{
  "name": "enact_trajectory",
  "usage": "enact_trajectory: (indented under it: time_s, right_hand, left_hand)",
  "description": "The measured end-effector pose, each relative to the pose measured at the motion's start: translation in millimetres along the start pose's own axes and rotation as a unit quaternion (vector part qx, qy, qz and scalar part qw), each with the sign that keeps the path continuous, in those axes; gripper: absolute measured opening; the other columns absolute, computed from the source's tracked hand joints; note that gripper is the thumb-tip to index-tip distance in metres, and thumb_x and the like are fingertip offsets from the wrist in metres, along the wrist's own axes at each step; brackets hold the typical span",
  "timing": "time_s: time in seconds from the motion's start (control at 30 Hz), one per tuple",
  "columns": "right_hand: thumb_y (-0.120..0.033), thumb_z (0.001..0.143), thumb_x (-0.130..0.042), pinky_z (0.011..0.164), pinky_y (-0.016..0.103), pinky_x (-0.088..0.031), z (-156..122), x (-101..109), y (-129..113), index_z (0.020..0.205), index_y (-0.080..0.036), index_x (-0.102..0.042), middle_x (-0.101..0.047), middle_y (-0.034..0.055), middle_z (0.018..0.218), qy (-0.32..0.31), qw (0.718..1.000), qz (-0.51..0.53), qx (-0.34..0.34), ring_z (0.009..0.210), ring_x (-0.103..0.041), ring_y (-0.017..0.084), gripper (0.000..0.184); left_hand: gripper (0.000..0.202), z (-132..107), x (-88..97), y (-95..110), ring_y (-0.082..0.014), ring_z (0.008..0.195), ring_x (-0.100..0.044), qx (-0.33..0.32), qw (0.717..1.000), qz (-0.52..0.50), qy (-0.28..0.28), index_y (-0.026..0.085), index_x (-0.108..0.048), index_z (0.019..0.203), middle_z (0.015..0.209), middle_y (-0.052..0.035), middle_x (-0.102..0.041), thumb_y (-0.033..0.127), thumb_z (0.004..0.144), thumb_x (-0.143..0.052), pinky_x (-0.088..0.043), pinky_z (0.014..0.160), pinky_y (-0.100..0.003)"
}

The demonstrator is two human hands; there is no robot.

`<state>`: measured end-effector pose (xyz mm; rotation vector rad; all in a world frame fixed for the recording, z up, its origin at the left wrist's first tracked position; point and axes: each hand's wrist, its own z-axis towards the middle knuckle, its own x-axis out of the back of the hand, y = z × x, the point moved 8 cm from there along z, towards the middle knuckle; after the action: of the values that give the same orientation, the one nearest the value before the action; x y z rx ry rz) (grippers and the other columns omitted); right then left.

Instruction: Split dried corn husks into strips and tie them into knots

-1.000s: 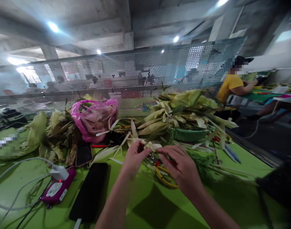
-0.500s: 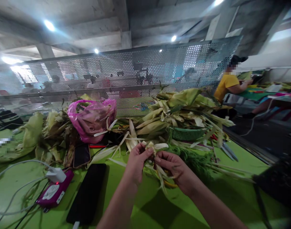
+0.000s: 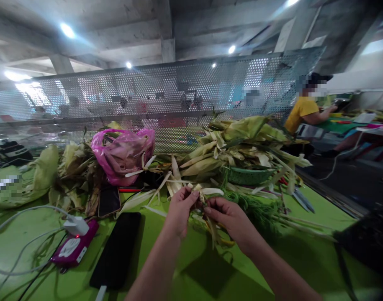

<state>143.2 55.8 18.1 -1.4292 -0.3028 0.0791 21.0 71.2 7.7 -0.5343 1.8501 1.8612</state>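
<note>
My left hand (image 3: pixel 181 210) pinches the upper end of a small bundle of pale corn husk strips (image 3: pixel 212 233), its thumb and fingers pressed together. On the bundle's right side, my right hand (image 3: pixel 229 218) is closed with thumb and fingertips on the same strips. Loose strip ends hang down between the hands over the table. Just behind the hands lie more flat husk strips (image 3: pixel 175 171) and a bunch of green stringy material (image 3: pixel 260 211). The exact shape of the piece at my fingertips is partly hidden.
A heap of corn husks (image 3: pixel 241 133) rises over a green basket (image 3: pixel 250 175); scissors (image 3: pixel 302 200) lie to its right. On the left are a pink plastic bag (image 3: pixel 122 154), a black phone (image 3: pixel 117 251) and a purple power strip (image 3: pixel 75 246) with cables. A person in yellow (image 3: pixel 304 109) sits far right.
My right hand's fingers have drawn closer together on the husk strips, and the hanging ends have shifted slightly. The whole view has moved a little; both hands keep their hold.
</note>
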Motion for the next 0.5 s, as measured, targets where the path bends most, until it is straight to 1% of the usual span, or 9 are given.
enact_trajectory:
  time_s: [0.07,0.1,0.13,0.2,0.27,0.3,0.37,0.43,0.5]
  right_hand:
    - [-0.042,0.086,-0.054,0.067,0.030,-0.046,-1.3,8.0,-1.8,0.089,-0.021,-0.067,-0.066,0.0028,0.078,-0.007,0.996,-0.090,0.019,0.072,-0.058,0.019,0.025]
    - [-0.039,0.088,-0.051,0.070,0.031,-0.046,-3.0,13.4,-2.7,0.094,-0.022,-0.067,-0.067,0.0036,0.084,-0.006,0.988,-0.153,0.034,0.076,-0.059,0.020,0.024]
    - [-0.036,0.088,-0.049,0.072,0.032,-0.046,-5.4,18.1,-2.6,0.097,-0.024,-0.066,-0.068,0.0039,0.088,-0.008,0.974,-0.223,0.047,0.080,-0.060,0.021,0.022]
    - [-0.025,0.083,-0.050,0.074,0.033,-0.046,-11.0,23.6,-0.2,0.094,-0.025,-0.067,-0.067,0.0050,0.089,-0.018,0.933,-0.353,0.072,0.082,-0.060,0.024,0.020]
    - [-0.015,0.074,-0.051,0.077,0.034,-0.046,-16.4,19.8,3.5,0.100,-0.022,-0.065,-0.065,0.0084,0.095,-0.046,0.897,-0.428,0.102,0.086,-0.060,0.024,0.031]
    - [-0.011,0.069,-0.050,0.078,0.034,-0.046,-17.9,17.9,5.6,0.104,-0.020,-0.064,-0.064,0.0102,0.098,-0.050,0.883,-0.454,0.107,0.085,-0.059,0.024,0.038]
    - [-0.008,0.065,-0.048,0.078,0.034,-0.047,-18.7,13.3,7.9,0.108,-0.017,-0.061,-0.063,0.0127,0.100,-0.047,0.867,-0.484,0.110,0.086,-0.060,0.024,0.046]
    - [-0.009,0.066,-0.047,0.079,0.035,-0.048,-17.5,9.7,8.4,0.108,-0.016,-0.060,-0.065,0.0137,0.099,-0.041,0.863,-0.494,0.104,0.086,-0.061,0.025,0.045]
    - [-0.012,0.069,-0.048,0.078,0.036,-0.049,-16.2,11.3,6.5,0.104,-0.018,-0.062,-0.067,0.0125,0.095,-0.023,0.868,-0.486,0.095,0.085,-0.063,0.026,0.039]
  left_hand:
    - [0.029,2.0,4.6,5.7,-0.0058,0.058,-0.050,-0.016,1.000,-0.001,0.007,0.015,-0.059,0.072,0.066,0.0040,-0.056,0.035,0.064,-0.079,-0.041,0.061,-0.019]
    - [0.029,3.2,8.4,10.2,-0.0059,0.059,-0.050,-0.028,1.000,-0.002,0.015,0.015,-0.059,0.073,0.068,0.0038,-0.056,0.035,0.064,-0.079,-0.042,0.062,-0.019]
    - [0.028,4.2,12.7,14.8,-0.0060,0.060,-0.050,-0.037,0.999,-0.004,0.025,0.016,-0.060,0.074,0.069,0.0038,-0.056,0.034,0.065,-0.079,-0.042,0.062,-0.020]
    - [0.026,5.7,20.8,22.3,-0.0058,0.060,-0.050,-0.045,0.998,-0.019,0.044,0.016,-0.061,0.078,0.072,0.0039,-0.057,0.031,0.065,-0.078,-0.042,0.062,-0.019]
    - [0.023,6.1,24.2,26.8,-0.0059,0.062,-0.051,-0.045,0.997,-0.035,0.046,0.016,-0.061,0.081,0.074,0.0036,-0.058,0.028,0.066,-0.076,-0.042,0.062,-0.019]
    - [0.023,6.0,24.2,28.4,-0.0061,0.062,-0.052,-0.046,0.997,-0.041,0.041,0.017,-0.062,0.081,0.075,0.0033,-0.058,0.026,0.066,-0.076,-0.042,0.063,-0.019]
    - [0.022,5.3,22.4,30.1,-0.0067,0.063,-0.052,-0.047,0.997,-0.046,0.028,0.016,-0.062,0.082,0.076,0.0028,-0.059,0.024,0.066,-0.075,-0.043,0.063,-0.020]
    - [0.022,4.4,20.5,30.5,-0.0074,0.063,-0.052,-0.046,0.998,-0.046,0.019,0.016,-0.062,0.081,0.075,0.0025,-0.059,0.023,0.065,-0.075,-0.043,0.063,-0.021]
    - [0.020,3.6,18.9,31.3,-0.0075,0.062,-0.052,-0.045,0.998,-0.044,0.010,0.016,-0.062,0.081,0.074,0.0024,-0.059,0.023,0.066,-0.074,-0.043,0.062,-0.021]
